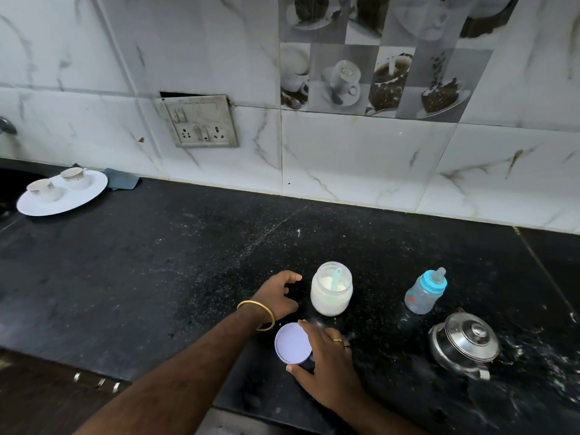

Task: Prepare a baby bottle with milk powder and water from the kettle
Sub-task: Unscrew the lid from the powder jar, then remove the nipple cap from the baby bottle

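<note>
1. Baby bottle [425, 291] stands on the black counter [157, 262], right of the powder jar, tilted in this wide view, its blue collar and teat on; neither hand touches it.
2. The right hand [326, 365] holds the round lilac lid [292, 343] low over the counter's front part, inner face up: thumb at the near rim, fingers spread over the far right edge. Two rings show on its fingers.
3. The left hand [277, 296] is loosely curled and holds nothing; its fingertips sit just beside the jar's left side, and I cannot tell whether they touch it. A gold bangle [256, 315] circles the wrist.
4. The jar of milk powder [331, 288] stands open and upright between the left hand and the bottle, a pale scoop [336, 279] stuck in the white powder.
5. The steel kettle [464, 342], lid on, sits at the right, nearer the front edge than the bottle and close to it.
6. Far left, well apart, a white plate [81, 199] carries two small cups [73, 176]; a grey cloth [122, 183] lies just behind it against the marbled wall tiles.
7. A switch and socket panel [201, 122] is set in the wall above.
</note>
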Demonstrator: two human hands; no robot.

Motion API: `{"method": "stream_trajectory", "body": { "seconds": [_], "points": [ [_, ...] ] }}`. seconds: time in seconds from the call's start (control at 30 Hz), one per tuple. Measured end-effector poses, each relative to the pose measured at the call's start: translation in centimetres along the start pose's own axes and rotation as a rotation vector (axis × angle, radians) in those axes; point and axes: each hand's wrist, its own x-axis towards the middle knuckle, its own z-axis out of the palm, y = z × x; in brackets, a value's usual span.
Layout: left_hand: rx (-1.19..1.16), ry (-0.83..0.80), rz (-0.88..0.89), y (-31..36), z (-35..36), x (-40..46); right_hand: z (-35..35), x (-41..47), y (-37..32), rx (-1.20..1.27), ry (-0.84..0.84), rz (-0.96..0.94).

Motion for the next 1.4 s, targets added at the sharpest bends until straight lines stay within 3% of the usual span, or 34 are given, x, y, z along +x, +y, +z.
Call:
{"method": "stream_trajectory", "body": {
  "seconds": [0.2,0.27,0.4,0.5,0.57,0.67,0.77,1.03,1.3,1.4],
  "points": [
    [-0.06,0.014,0.065,2.3,1.1,0.6,-2.7,-0.5,-0.5,-0.032,-0.017,0.015],
    [-0.074,0.104,0.144,3.3,1.4,0.4,-5.1,-0.6,0.0,-0.033,0.111,-0.023],
    [0.093,0.411,0.578,6.7,2.5,-0.6,-12.9,0.7,3.5,-0.154,0.561,-0.063],
    [0.182,0.386,0.743,9.9,4.9,-0.9,-18.9,1.8,6.8,-0.2,0.728,0.142],
    [0.113,0.327,0.796,11.0,7.6,-0.5,-21.8,2.2,8.9,-0.25,0.619,0.337],
    [-0.017,0.269,0.73,10.9,11.4,0.3,-23.7,3.2,11.7,-0.312,0.262,0.568],
    [0.083,0.182,0.592,10.5,14.1,1.2,-23.6,3.9,13.2,-0.268,0.058,0.563],
    [0.152,0.081,0.304,11.8,17.5,2.8,-24.1,4.3,13.6,-0.211,0.014,0.343],
    [-0.258,0.255,0.241,12.8,18.2,1.9,-25.5,3.8,10.1,-0.208,0.061,0.145],
    [-0.283,0.259,0.246,12.7,18.2,1.7,-25.7,3.8,9.4,-0.237,0.064,0.141]
  ]
}}
